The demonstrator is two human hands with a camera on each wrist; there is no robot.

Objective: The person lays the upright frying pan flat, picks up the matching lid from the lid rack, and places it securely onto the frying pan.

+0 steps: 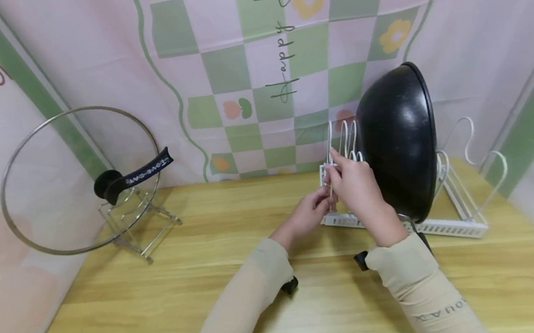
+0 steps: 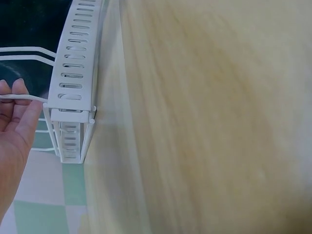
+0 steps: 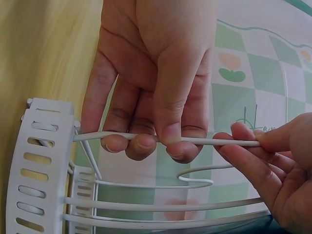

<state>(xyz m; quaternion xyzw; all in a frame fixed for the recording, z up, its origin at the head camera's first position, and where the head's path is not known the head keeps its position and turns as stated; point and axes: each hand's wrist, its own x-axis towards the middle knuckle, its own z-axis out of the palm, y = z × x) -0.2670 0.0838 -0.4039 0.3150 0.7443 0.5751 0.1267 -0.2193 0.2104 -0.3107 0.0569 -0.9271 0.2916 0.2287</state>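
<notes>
A white pot rack (image 1: 452, 229) with a slotted base and looped wire dividers stands at the right of the table. Both hands work at its left end, on one white wire divider (image 3: 209, 141). My left hand (image 1: 304, 214) pinches this wire close to the base, thumb on one side and fingers on the other. Higher up the same wire, my right hand (image 1: 355, 184) pinches it between thumb and fingers. Just right of the hands, a black wok (image 1: 397, 140) stands on its edge in the rack, its rounded underside facing left.
At the left, a glass lid (image 1: 53, 247) with a black handle (image 1: 146, 172) leans upright in a silver wire stand (image 1: 130, 247). A checkered cloth (image 1: 226, 72) hangs behind the wooden table (image 1: 164, 310). More wire loops (image 1: 499, 162) rise at the rack's right end.
</notes>
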